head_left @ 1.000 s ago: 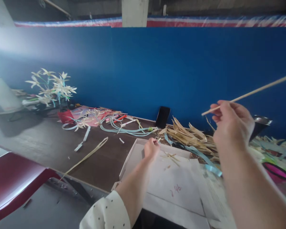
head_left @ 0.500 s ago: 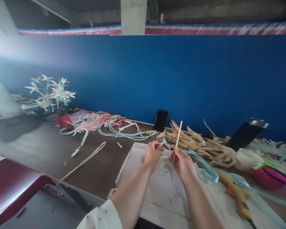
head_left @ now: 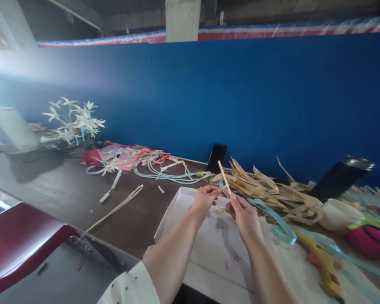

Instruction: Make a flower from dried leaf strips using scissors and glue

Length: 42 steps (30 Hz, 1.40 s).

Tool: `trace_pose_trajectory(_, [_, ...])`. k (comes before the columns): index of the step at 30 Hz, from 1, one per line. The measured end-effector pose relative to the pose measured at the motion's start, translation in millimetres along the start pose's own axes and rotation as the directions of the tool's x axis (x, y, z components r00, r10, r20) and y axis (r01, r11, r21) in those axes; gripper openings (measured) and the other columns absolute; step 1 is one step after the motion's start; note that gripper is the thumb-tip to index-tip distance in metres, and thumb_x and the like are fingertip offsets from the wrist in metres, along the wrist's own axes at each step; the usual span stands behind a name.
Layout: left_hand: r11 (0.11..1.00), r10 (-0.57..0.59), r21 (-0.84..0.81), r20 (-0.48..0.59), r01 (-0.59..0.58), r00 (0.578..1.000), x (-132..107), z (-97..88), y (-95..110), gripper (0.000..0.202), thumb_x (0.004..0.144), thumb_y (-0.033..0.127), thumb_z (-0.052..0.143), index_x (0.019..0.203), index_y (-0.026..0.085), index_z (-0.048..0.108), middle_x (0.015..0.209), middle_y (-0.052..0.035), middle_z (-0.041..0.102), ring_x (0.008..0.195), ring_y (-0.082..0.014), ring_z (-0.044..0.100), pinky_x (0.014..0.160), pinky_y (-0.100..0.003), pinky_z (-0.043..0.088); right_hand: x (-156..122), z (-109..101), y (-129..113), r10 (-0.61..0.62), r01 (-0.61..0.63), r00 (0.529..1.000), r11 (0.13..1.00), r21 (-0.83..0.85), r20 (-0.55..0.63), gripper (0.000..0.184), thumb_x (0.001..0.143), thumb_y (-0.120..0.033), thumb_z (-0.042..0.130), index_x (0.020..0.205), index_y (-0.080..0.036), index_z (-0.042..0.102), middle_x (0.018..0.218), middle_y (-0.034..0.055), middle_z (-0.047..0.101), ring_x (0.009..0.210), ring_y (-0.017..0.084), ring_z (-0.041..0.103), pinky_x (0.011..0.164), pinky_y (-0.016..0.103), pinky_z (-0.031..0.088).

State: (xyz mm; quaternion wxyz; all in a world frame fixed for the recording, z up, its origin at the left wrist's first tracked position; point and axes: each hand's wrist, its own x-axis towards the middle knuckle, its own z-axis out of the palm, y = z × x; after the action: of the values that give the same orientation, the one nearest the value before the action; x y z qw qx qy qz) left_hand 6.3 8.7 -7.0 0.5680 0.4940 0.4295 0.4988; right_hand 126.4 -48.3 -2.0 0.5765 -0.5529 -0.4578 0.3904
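In front of me, my right hand (head_left: 243, 212) is closed in a pinch round a thin, pale stick (head_left: 223, 176) that points up and leans left. Close beside it, my left hand (head_left: 207, 199) has its thumb and fingers pressed together on a small pale strip (head_left: 221, 187), mostly hidden by the fingertips. Both hands hover over a shallow white box lid (head_left: 205, 253) with scraps and handwritten marks on it. Just behind the hands lies a pile of dry corn husks (head_left: 256, 185), with a light blue ribbon (head_left: 272, 215) to the right.
A yellow glue gun (head_left: 323, 261), a white cup (head_left: 340, 213), a pink pouch (head_left: 370, 240) and a dark flask (head_left: 340, 179) stand at right. A phone (head_left: 217, 157) leans on the blue partition (head_left: 177, 97). Husk flowers (head_left: 79, 120) and pale blue cords (head_left: 164, 177) are at left.
The stick in my right hand has swung from leaning right to leaning left. My left hand has come nearer to the right one. The view has shifted and tilted slightly.
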Motion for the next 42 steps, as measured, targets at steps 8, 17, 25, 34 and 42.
trace_pose_trajectory(8, [0.999,0.024,-0.039,0.153,-0.018,0.988,-2,1.2,-3,0.034,0.068,0.04,0.064,0.085,0.01,0.065,0.07,-0.0036,0.061,0.054,-0.006,0.048,0.051,-0.019,0.039,-3,6,-1,-0.052,0.043,0.991,0.996,0.074,0.127,0.056,0.074,-0.049,0.058,0.123,-0.021,0.05,0.072,0.0027,0.063,0.05,0.009,0.046,0.042,0.019,0.031])
trace_pose_trajectory(17, [0.999,-0.032,0.008,0.2,0.031,0.979,-6,1.7,3,0.028,0.068,0.03,0.064,0.091,0.014,0.064,0.085,-0.0054,0.064,0.07,-0.0097,0.055,0.055,-0.017,0.041,0,3,-2,0.05,-0.064,0.997,0.945,0.321,0.054,0.051,0.064,-0.042,0.069,0.109,-0.021,0.061,0.066,-0.0006,0.059,0.042,0.004,0.034,0.037,0.017,0.022])
trace_pose_trajectory(25, [0.997,0.019,0.069,0.233,-0.036,0.972,-6,-1.0,2,0.032,0.07,0.042,0.06,0.083,0.013,0.065,0.075,-0.0036,0.062,0.062,-0.0086,0.051,0.055,-0.02,0.04,-1,2,-1,0.017,-0.055,0.992,0.95,0.306,0.127,0.045,0.07,-0.04,0.065,0.11,-0.019,0.06,0.065,0.0,0.057,0.041,0.003,0.03,0.038,0.018,0.018])
trace_pose_trajectory(34, [0.966,0.104,0.21,0.217,-0.15,0.971,-9,-4.0,8,0.019,0.071,0.03,0.056,0.074,0.013,0.064,0.069,-0.0013,0.062,0.062,-0.0092,0.052,0.062,-0.021,0.041,-4,1,-6,-0.008,0.012,0.983,1.0,-0.025,0.185,0.049,0.073,-0.046,0.058,0.115,-0.02,0.058,0.074,0.0033,0.064,0.045,0.009,0.047,0.039,0.02,0.029])
trace_pose_trajectory(42, [0.909,0.204,0.355,0.083,-0.22,0.976,-13,0.4,9,0.011,0.067,0.021,0.052,0.06,0.015,0.06,0.06,0.0025,0.059,0.059,-0.0089,0.05,0.057,-0.02,0.038,1,-3,10,-0.163,0.182,0.983,0.925,-0.335,0.085,0.042,0.079,-0.043,0.05,0.112,-0.02,0.062,0.071,0.0026,0.063,0.046,0.01,0.046,0.044,0.023,0.035])
